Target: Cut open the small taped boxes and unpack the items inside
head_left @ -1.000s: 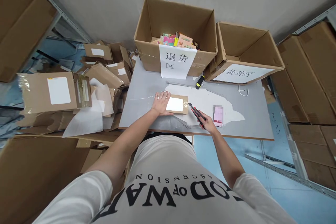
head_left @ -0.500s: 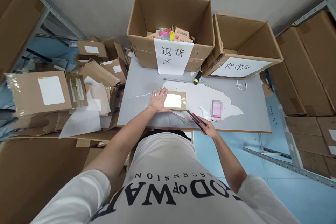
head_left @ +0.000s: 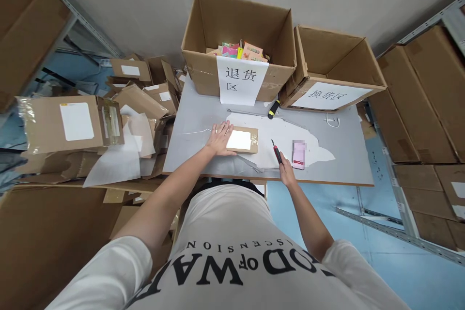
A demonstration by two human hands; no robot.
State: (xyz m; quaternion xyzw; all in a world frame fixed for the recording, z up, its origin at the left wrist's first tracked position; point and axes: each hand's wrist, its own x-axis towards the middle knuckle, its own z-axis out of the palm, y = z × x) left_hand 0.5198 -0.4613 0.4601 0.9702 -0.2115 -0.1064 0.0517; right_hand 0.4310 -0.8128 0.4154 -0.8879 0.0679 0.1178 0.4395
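A small brown cardboard box [head_left: 254, 141] with a white label lies on the grey table. My left hand [head_left: 220, 139] rests flat over its left end, fingers spread and touching it. In my right hand [head_left: 286, 172] is a red and black utility knife [head_left: 277, 151], with fingers wrapped round its handle. The knife points up and left, apart from the box's right end. Just right of this hand lies a pink-screened phone [head_left: 299, 154]. A white sheet [head_left: 269, 126] with ragged edges spreads beneath the box and phone.
A large carton [head_left: 201, 75] with colourful packets stands at the back, beside another open carton [head_left: 301, 77]. A black and yellow tool [head_left: 273, 108] lies before them. Cardboard boxes [head_left: 76, 123] pile up on the left; stacked cartons [head_left: 439, 106] stand on the right.
My right hand has drawn the knife away from the box's right end, to the right, and its blade now points more steeply upward. My left hand stays on the box.
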